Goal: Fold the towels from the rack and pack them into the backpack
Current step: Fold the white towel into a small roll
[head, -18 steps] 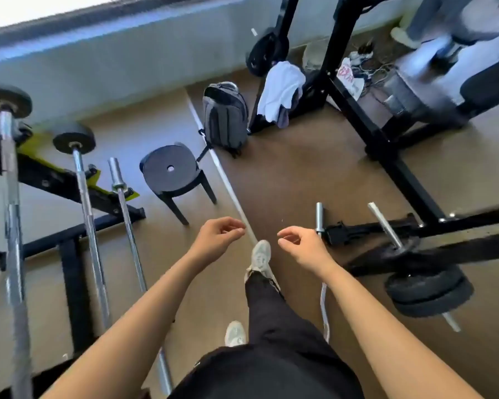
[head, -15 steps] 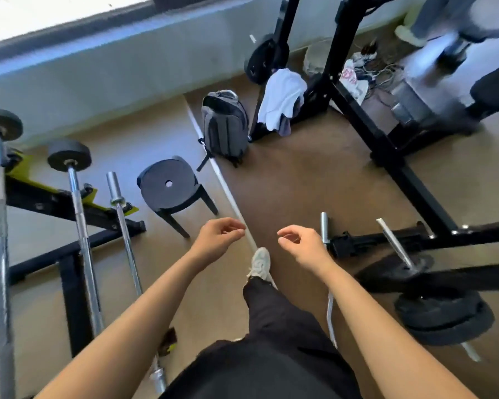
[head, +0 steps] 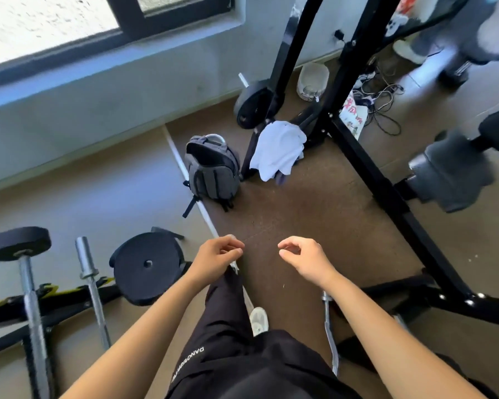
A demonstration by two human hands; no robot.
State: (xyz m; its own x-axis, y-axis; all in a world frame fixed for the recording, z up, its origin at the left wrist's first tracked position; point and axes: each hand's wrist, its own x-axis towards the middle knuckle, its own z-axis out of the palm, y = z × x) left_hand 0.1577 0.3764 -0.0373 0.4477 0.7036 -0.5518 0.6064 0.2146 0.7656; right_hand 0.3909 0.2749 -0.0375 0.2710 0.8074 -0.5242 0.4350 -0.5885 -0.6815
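White towels (head: 277,149) hang bunched over a low bar of the black rack (head: 357,145), with a dark cloth showing beneath them. A grey backpack (head: 212,171) stands upright on the floor just left of the towels, its top unzipped. My left hand (head: 216,259) and my right hand (head: 303,257) are held out in front of me, well short of both. Each hand is empty, with fingers loosely curled. My leg in black trousers steps forward between them.
A black round stool (head: 147,266) stands at my left, beside barbells (head: 88,272) on a bench frame. A weight plate (head: 252,103) leans at the rack's foot. A curl bar (head: 329,332) lies at my right foot. Cables (head: 380,96) and another person's legs (head: 455,38) are at top right.
I have walked forward. The backpack, towels and rack are nearer and larger in view, and the stool is now beside my left hand. Both hands stay empty.
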